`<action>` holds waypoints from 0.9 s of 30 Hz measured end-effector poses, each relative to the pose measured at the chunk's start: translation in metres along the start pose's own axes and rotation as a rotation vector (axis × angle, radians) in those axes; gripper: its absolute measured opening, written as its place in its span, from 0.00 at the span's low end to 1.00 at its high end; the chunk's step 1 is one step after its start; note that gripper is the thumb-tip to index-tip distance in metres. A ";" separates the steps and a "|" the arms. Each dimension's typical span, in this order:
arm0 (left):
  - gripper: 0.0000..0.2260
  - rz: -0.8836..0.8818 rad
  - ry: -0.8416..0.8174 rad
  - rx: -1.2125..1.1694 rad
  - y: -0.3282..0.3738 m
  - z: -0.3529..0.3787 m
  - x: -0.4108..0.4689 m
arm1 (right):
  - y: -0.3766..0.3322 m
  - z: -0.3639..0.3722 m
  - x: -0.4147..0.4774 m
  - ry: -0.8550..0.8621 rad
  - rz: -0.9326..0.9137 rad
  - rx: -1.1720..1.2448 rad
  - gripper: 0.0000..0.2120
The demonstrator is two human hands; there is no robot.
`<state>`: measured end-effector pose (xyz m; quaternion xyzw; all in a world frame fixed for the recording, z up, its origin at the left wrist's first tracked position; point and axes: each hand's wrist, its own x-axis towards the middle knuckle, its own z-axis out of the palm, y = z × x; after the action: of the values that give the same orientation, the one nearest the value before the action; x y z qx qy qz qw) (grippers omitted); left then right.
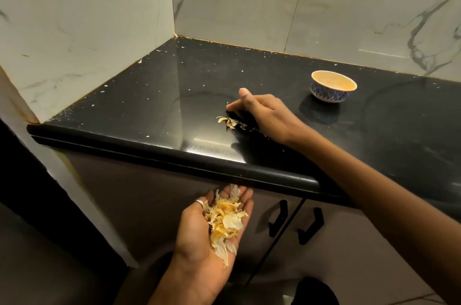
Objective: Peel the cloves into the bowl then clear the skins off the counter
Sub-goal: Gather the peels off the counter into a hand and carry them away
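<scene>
- Because the loose skins [232, 122] are papery, featherlight and brittle, I judge that pinching them singly would be slow; raking them with the edge of a hand should work better, and gently, since any draught could scatter them
- They lie in a small pile on the black surface [174, 80], well apart from the bowl [326, 94], to its left and nearer the person: pale yellow, curled flakes
- Right hand [262, 111] rests its outer edge on the surface on the bowl's side of that pile, fingers loosely curved, thumb raised, gripping nothing
- Left hand [194, 242] hangs farther from the bowl, below the surface's front edge, palm up and gently cupped, carrying the larger heap of skins [224, 220], yellow mixed with translucent white
- White flecks [106, 85] dot the corner farthest from the bowl; these probably need wiping
- Whether the bowl holds cloves, I cannot tell
</scene>
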<state>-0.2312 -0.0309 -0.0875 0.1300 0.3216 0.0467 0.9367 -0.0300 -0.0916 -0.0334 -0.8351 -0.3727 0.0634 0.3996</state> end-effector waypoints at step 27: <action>0.16 -0.048 -0.076 0.059 0.010 0.003 0.005 | -0.039 0.027 -0.026 -0.333 -0.165 0.199 0.24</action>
<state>-0.2254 -0.0211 -0.0853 0.1516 0.2902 0.0100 0.9448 -0.0821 -0.0771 -0.0284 -0.7363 -0.4924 0.2041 0.4168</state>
